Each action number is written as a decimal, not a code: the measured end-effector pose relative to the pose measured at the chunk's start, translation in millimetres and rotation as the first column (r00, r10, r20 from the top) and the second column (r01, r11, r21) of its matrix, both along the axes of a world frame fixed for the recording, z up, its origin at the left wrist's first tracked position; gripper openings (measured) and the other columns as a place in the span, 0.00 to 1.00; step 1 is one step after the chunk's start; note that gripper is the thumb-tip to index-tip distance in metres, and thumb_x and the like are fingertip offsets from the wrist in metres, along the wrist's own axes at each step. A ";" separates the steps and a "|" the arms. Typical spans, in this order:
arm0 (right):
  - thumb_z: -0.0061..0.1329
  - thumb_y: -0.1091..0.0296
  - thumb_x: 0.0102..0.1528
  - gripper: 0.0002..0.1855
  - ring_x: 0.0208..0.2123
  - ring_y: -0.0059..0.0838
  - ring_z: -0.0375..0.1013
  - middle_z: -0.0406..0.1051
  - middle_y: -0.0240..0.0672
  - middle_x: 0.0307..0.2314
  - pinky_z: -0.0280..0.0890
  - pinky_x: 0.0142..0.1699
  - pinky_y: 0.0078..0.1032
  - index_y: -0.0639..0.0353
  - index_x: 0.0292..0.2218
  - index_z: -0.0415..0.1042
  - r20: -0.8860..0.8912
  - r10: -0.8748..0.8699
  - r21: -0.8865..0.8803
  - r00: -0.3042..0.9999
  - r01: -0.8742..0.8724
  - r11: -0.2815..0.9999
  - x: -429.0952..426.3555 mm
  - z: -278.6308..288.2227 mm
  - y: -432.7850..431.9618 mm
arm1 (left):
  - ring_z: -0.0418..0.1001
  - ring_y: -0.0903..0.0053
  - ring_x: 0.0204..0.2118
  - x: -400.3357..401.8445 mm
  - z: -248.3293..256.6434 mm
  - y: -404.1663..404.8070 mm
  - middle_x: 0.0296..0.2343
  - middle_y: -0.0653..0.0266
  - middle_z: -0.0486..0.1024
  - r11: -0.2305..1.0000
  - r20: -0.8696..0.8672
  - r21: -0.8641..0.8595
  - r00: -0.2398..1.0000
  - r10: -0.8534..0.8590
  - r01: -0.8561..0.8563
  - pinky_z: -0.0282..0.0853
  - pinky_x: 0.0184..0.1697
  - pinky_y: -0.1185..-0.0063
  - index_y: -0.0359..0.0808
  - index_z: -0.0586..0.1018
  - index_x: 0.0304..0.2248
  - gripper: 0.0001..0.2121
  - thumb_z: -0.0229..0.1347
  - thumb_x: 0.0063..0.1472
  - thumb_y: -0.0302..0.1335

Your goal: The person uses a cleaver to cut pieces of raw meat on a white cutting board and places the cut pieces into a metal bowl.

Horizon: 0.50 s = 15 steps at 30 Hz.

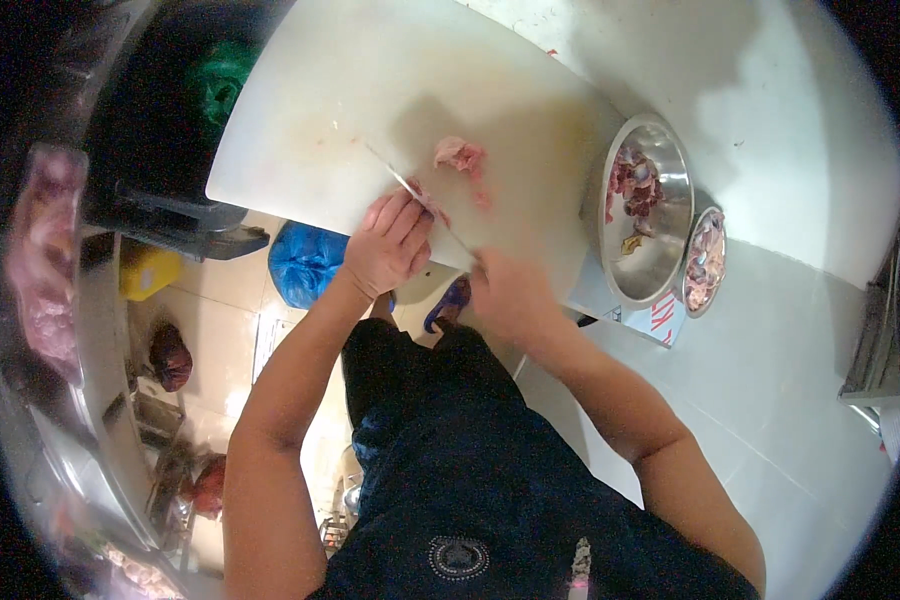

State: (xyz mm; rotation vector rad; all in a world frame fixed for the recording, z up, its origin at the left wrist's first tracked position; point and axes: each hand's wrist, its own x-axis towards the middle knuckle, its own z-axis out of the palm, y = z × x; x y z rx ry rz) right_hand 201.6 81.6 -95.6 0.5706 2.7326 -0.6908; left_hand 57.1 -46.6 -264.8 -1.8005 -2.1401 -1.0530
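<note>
My right hand [514, 296], a little blurred, grips a knife [392, 171] by its handle, which the fingers hide. The thin blade slants up and to the left over the near edge of a white cutting board [330, 97]. Beneath my left hand [390, 244], curled fingers hold a piece of raw meat [436, 211] against the board, partly hidden by the hand and the blade. The blade lies across this meat, close to the left fingertips. Farther up the board sits a loose pink scrap of raw meat [461, 156], apart from both hands.
A steel bowl [686, 191] with dark red meat pieces stands at the board's right. Beside it is a smaller metal dish [705, 262] of meat scraps. A printed box [656, 322] is below the bowl. On the floor side are a blue plastic bag [304, 262] and a yellow container [148, 271].
</note>
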 end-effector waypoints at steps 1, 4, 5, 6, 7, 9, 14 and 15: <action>0.44 0.67 0.59 0.12 0.36 0.64 0.75 0.75 0.59 0.32 0.67 0.44 0.55 0.64 0.41 0.73 0.061 0.007 -0.026 0.998 -0.006 1.000 3.3 14.2 -4.6 | 0.67 0.58 0.59 -0.2 -1.5 -0.9 0.51 0.54 0.72 1.000 -0.015 -0.017 1.000 -0.012 0.012 0.66 0.59 0.62 0.33 0.79 0.48 0.23 0.59 0.52 0.33; 0.44 0.66 0.60 0.12 0.35 0.64 0.75 0.76 0.58 0.31 0.68 0.44 0.55 0.61 0.42 0.74 -0.014 0.045 -0.007 0.999 -0.045 0.999 10.4 34.7 -11.7 | 0.67 0.57 0.58 0.4 -2.1 -0.4 0.51 0.55 0.72 1.000 -0.033 -0.027 0.999 -0.014 0.013 0.66 0.60 0.63 0.33 0.79 0.47 0.23 0.58 0.52 0.33; 0.44 0.66 0.60 0.12 0.35 0.64 0.76 0.76 0.57 0.30 0.68 0.44 0.55 0.60 0.42 0.74 -0.060 0.059 0.006 0.996 -0.059 0.998 9.5 34.1 -13.0 | 0.67 0.57 0.58 0.7 -2.0 -0.9 0.51 0.55 0.72 1.000 -0.040 -0.021 0.999 -0.002 0.001 0.66 0.60 0.63 0.33 0.80 0.47 0.22 0.58 0.52 0.33; 0.44 0.66 0.60 0.12 0.35 0.63 0.76 0.76 0.58 0.30 0.68 0.43 0.55 0.60 0.42 0.74 0.019 0.015 0.003 1.000 -0.016 1.000 7.2 32.6 -13.8 | 0.67 0.57 0.58 1.2 -1.3 -0.5 0.51 0.55 0.72 1.000 -0.038 -0.023 0.999 -0.001 0.000 0.66 0.60 0.63 0.33 0.80 0.47 0.22 0.58 0.52 0.33; 0.46 0.65 0.58 0.10 0.34 0.58 0.75 0.75 0.52 0.29 0.68 0.42 0.52 0.59 0.38 0.75 0.022 0.035 0.014 0.999 -0.035 0.999 4.2 24.3 -11.9 | 0.68 0.57 0.58 1.5 -0.6 -0.6 0.50 0.55 0.72 1.000 -0.053 -0.025 0.999 0.008 -0.009 0.66 0.60 0.64 0.32 0.80 0.47 0.22 0.58 0.52 0.33; 0.50 0.64 0.55 0.09 0.31 0.50 0.75 0.74 0.43 0.26 0.69 0.41 0.46 0.58 0.32 0.76 -0.034 0.055 0.076 0.998 -0.053 0.996 -6.0 -6.6 -5.2 | 0.68 0.57 0.58 1.4 0.1 -0.7 0.50 0.55 0.73 0.999 -0.068 -0.033 0.998 0.012 -0.014 0.65 0.60 0.64 0.32 0.80 0.47 0.22 0.58 0.52 0.33; 0.52 0.68 0.53 0.09 0.34 0.49 0.76 0.73 0.47 0.23 0.69 0.46 0.49 0.64 0.34 0.76 0.026 -0.170 0.024 0.985 0.169 0.985 -89.7 -73.0 12.9 | 0.68 0.58 0.57 -2.3 7.4 -0.9 0.50 0.56 0.73 0.999 -0.022 -0.024 0.999 -0.027 0.027 0.65 0.61 0.63 0.32 0.80 0.47 0.23 0.58 0.50 0.31; 0.52 0.68 0.53 0.09 0.35 0.49 0.76 0.72 0.46 0.22 0.69 0.46 0.49 0.64 0.34 0.76 -0.088 -0.202 -0.022 0.975 0.201 0.979 -88.3 -72.2 16.0 | 0.68 0.58 0.57 -3.5 8.3 -1.5 0.50 0.56 0.73 0.999 -0.025 -0.021 0.999 -0.026 0.026 0.65 0.61 0.63 0.32 0.80 0.47 0.23 0.58 0.50 0.31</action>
